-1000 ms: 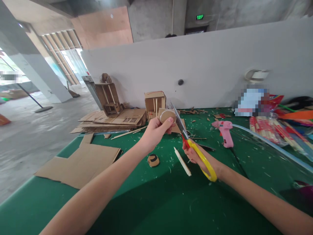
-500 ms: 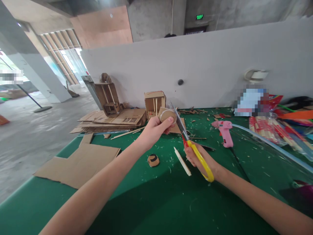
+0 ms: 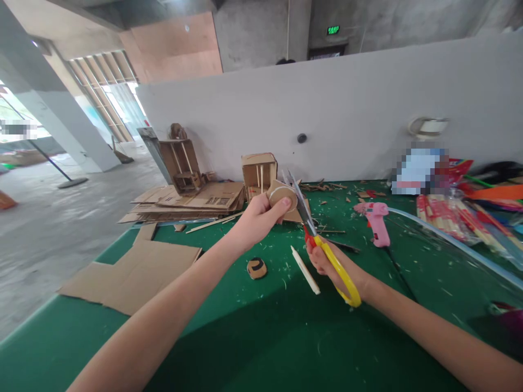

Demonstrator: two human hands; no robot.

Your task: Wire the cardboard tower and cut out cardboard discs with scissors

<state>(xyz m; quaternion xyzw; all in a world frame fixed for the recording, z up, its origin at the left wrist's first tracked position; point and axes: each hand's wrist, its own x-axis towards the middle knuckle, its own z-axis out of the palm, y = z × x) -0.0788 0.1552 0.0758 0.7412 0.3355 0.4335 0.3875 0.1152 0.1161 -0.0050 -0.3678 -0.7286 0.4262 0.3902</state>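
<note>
Between the thumb and fingers of my left hand is a small piece of cardboard with a white curved line and a partly rounded edge. My right hand grips a pair of scissors with yellow and red handles. Their slightly parted blades point up and away, at the right edge of the cardboard piece. Below the hands, a small rounded cardboard disc with a black mark lies on the green table. A white pen rests just left of my right hand.
A large cardboard sheet lies at left, with stacked cardboard behind it. Two cardboard box models stand at the back, one upright box near the middle. At right are a pink glue gun and bagged sticks. Scraps litter the table.
The cardboard piece has turned slightly in my left hand and shifted a little right. The scissor blades have parted a bit, and the handles have moved slightly right and down.
</note>
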